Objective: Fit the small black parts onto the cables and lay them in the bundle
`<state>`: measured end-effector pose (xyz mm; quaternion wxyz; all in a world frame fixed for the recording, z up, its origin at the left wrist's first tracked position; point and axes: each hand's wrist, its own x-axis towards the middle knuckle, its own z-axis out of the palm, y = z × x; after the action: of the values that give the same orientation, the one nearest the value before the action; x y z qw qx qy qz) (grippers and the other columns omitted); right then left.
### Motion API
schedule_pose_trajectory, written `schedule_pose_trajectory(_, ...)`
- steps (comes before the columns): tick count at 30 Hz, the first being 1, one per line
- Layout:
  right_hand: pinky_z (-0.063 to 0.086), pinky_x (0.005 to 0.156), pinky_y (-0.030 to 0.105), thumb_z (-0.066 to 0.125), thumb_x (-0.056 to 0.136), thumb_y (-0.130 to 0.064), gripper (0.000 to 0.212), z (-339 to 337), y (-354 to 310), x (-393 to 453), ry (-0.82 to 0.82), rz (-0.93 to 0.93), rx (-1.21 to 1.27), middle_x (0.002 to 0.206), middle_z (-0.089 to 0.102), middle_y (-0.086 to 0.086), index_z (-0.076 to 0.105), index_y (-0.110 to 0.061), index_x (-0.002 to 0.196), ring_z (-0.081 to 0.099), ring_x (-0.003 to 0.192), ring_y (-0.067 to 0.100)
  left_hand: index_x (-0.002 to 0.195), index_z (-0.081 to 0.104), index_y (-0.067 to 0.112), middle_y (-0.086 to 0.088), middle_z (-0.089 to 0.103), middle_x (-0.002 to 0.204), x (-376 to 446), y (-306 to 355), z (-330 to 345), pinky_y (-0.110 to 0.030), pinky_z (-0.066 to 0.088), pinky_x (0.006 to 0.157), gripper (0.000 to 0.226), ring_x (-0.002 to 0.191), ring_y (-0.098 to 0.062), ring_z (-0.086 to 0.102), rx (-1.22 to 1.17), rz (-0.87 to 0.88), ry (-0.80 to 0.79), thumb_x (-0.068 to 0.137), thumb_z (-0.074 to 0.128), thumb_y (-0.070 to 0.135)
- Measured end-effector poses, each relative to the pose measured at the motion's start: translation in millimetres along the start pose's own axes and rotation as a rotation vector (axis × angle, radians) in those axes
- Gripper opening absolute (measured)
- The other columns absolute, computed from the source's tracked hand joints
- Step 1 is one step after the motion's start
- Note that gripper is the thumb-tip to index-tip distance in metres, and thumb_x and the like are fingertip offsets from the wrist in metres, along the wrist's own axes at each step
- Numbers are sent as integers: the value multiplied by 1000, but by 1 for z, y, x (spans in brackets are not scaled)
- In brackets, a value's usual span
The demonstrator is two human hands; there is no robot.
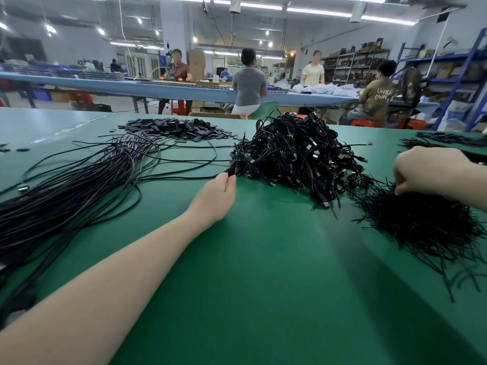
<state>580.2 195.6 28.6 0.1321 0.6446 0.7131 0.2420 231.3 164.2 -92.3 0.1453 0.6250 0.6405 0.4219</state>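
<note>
My left hand pinches the ends of a few black cables at the left foot of a tangled heap of cables in the middle of the green table. My right hand has its fingertips down in a pile of thin black sleeve pieces at the right; whether it holds one is hidden. A long bundle of laid-out cables stretches along the left side. A heap of small flat black parts lies at the far left-centre.
More thin black pieces lie at the far right edge. Beyond the table's far edge, several people work at a long blue bench, with blue shelving on the right.
</note>
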Motion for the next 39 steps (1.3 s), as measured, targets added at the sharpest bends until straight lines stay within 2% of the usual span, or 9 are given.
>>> schedule_pose_trajectory(6,54,67,33,52,94,-41,21,-20,-8,3,91,-21,29,90,60,-1,62,-23,92,60,82,21,71,33,14,-2,48,66,0,1,1,-36,31,60,35,63,-24,40,17,4,1,100,32,34)
schedule_pose_trajectory(12,36,71,34,40,100,-35,34,-51,-90,-24,979,-321,274,77,67,5,64,-14,88,61,63,23,73,34,15,-2,47,66,2,-6,3,-38,35,64,35,65,-27,40,-107,27,-54,98,33,40)
schedule_pose_trajectory(16,38,72,33,60,93,-22,16,-45,-169,-18,1052,-321,301,71,63,0,63,-17,78,61,62,23,74,29,17,-1,40,65,2,-10,2,-40,31,62,35,63,-22,35,-195,63,-68,101,37,37)
schedule_pose_trajectory(21,32,75,35,59,94,-25,19,-29,-218,-6,1141,-158,504,72,63,-3,65,-18,77,60,65,21,77,31,21,0,51,71,0,-7,3,-36,31,60,32,68,-31,49,172,93,36,101,34,42)
schedule_pose_trajectory(25,33,76,35,55,94,-24,22,-21,-230,-11,1280,-216,650,76,66,-5,68,-18,78,63,68,20,101,41,16,-11,60,92,0,-1,8,-35,35,66,27,88,-34,61,494,149,59,100,25,38)
schedule_pose_trajectory(30,25,80,37,60,91,-24,18,-33,-227,-18,1178,-316,702,79,68,-3,70,-17,78,65,75,22,122,49,13,-1,59,114,-2,-1,14,-30,34,64,31,100,-22,64,926,292,50,98,30,13)
schedule_pose_trajectory(34,19,85,38,48,97,-40,24,-52,-208,-12,750,-379,610,97,66,-9,68,-26,93,55,102,18,108,52,14,-2,67,100,-4,12,5,-31,26,69,27,90,-24,65,1013,339,112,101,31,29)
schedule_pose_trajectory(36,31,85,33,53,93,-43,21,-60,-187,-1,551,-460,725,90,65,-12,67,-28,91,57,95,14,96,59,16,-1,68,84,-9,17,2,-30,30,66,22,77,-24,65,1024,509,174,97,48,35)
schedule_pose_trajectory(39,45,63,14,60,90,-42,21,-58,-154,13,164,-566,985,75,67,-11,68,-23,82,62,69,2,74,62,19,3,58,61,-16,23,-1,-29,39,56,14,55,-22,59,986,753,275,81,70,29)
